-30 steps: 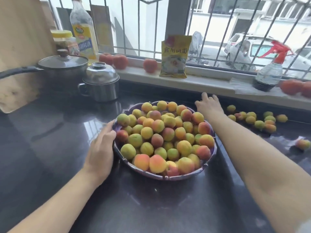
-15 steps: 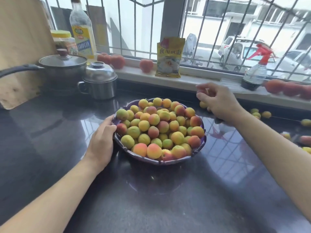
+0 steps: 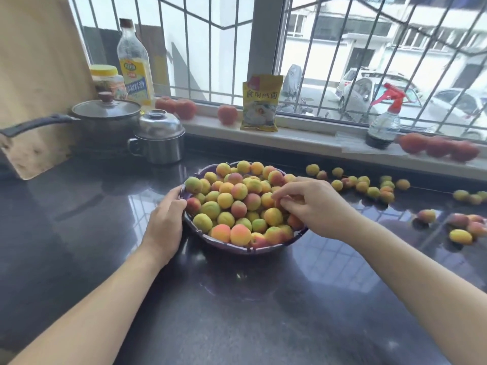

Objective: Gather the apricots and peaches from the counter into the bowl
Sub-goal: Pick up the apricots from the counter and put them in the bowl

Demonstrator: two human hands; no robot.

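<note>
Since half a second ago the right hand (image 3: 313, 206) has come back from the loose fruit by the sill and now sits over the right side of the bowl (image 3: 238, 247), on top of the heap. Its fingers (image 3: 286, 196) are curled and pinched together among the top fruits; whether they hold one, I cannot tell. The left hand (image 3: 164, 222) has stayed at the bowl's left rim, fingers wrapped against the edge, thumb side touching the wall.

Only one view, from the head. The purple bowl stands on the dark bench (image 3: 105, 233) near its middle, heaped with apricots and peaches (image 3: 226, 200), roughly forty showing, yellow-green to orange-red. Loose fruit lies to the right: a strung-out cluster (image 3: 363, 185) of about sixteen near the back edge below the sill, three more (image 3: 471, 197) at the far right, and about five (image 3: 459, 226) closer in, partly blurred.

On the sill (image 3: 303, 138) I count three red fruits (image 3: 184, 108) left of a yellow packet (image 3: 261, 104), and a blurred red group (image 3: 437, 147) at the right, about three. One spray bottle (image 3: 383, 119) with a red trigger stands just left of them. At the back left are one lidded pan (image 3: 105, 117), one lidded steel mug (image 3: 159, 138), one oil bottle (image 3: 134, 67), one yellow-capped jar (image 3: 108, 80) and one wooden board (image 3: 34, 75) leaning upright.
</note>
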